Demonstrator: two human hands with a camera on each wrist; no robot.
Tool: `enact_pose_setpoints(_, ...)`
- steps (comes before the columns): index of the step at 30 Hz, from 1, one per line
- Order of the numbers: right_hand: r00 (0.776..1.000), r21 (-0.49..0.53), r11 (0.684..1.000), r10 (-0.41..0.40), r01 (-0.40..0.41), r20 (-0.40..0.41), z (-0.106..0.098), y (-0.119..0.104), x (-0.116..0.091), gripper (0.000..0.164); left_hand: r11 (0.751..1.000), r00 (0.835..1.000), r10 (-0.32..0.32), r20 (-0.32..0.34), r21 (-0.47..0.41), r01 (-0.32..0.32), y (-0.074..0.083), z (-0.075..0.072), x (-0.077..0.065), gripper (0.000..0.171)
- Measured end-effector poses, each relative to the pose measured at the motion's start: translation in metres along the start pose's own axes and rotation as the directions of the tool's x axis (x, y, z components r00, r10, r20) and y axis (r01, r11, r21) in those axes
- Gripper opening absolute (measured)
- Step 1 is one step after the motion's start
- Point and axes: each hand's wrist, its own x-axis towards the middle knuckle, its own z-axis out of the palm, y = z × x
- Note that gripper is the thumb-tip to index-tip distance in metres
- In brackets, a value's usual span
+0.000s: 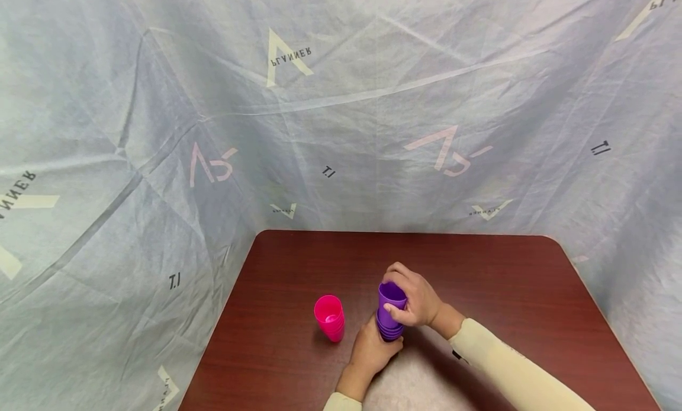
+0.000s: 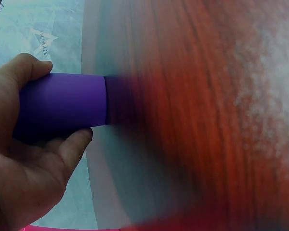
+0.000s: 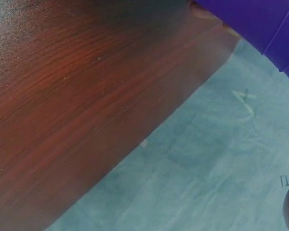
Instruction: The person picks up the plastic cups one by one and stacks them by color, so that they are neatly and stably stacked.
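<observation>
A stack of nested purple cups (image 1: 392, 316) stands in front of me, its mouth facing up. My left hand (image 1: 369, 347) is wrapped around the lower part of the stack; in the left wrist view its thumb and fingers curve about the purple cup wall (image 2: 67, 100). With my right hand (image 1: 418, 295) I grip the upper cup near its rim, thumb on the near side. The ridged purple stack (image 3: 265, 24) fills the upper right corner of the right wrist view. To its left in the head view is a stack of pink cups (image 1: 329, 317), untouched.
The reddish-brown wooden table (image 1: 277, 269) has rounded far corners. Grey printed cloth (image 1: 362, 162) hangs behind it and along both sides. A pale patch (image 1: 410, 378) shows at the near edge between my arms.
</observation>
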Motion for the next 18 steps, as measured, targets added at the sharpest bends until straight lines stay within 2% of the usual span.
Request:
enact_pose_setpoints(7,1.000,-0.012,1.000,-0.017,0.017,0.015,0.003,-0.006,-0.003,0.046,0.999,1.000,0.013,-0.006,0.032,-0.013,0.001,-0.001,0.000,0.056)
enact_pose_setpoints(15,0.998,-0.059,0.997,-0.054,0.056,0.035,0.008,-0.010,-0.010,0.048,0.991,0.993,0.116,-0.029,0.068,-0.114,-0.001,0.000,0.000,0.060)
enact_pose_setpoints(18,0.998,-0.069,0.996,-0.053,0.055,0.040,0.011,-0.011,-0.013,0.048,0.989,0.991,0.129,-0.032,0.083,-0.126,-0.001,0.001,0.000,0.061)
